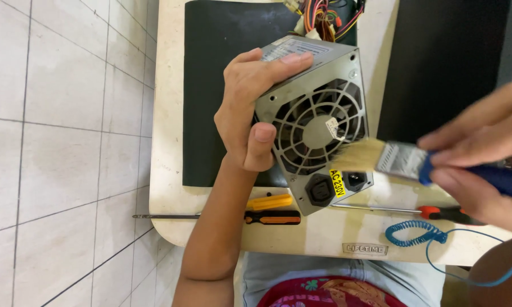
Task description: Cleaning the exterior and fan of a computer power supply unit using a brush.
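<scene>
Pale square floor tiles (pixel 63 142) with dark grout lines fill the left of the view, and beside them stands a cream plastic table (pixel 168 113) with rounded corners; a black rectangular mat (pixel 210 85) lies on its top. On that mat, tilted up on one edge, is a grey metal computer power supply box (pixel 315 122) with a round fan grille facing the camera, a black power socket and a yellow sticker near its lower corner; a bundle of coloured wires (pixel 324 14) leaves its far end. The left hand (pixel 250 108) is closed around the box's left side, fingers (pixel 284 59) laid over the top face and thumb pressed on the grille's edge; the right hand (pixel 483 153) is closed on the blue handle of a flat paintbrush (pixel 401 160) with a metal ferrule and pale bristles, whose bristle tips touch the grille's right rim. Near the table's front edge, just under the left forearm, lie a yellow-handled screwdriver (pixel 270 201) and a black-and-orange-handled screwdriver (pixel 270 217) whose shaft juts past the table over the tiles; to the right lies a red-handled screwdriver (pixel 438 213), and close by it a coiled blue cord (pixel 415 233) runs toward the right wrist.
</scene>
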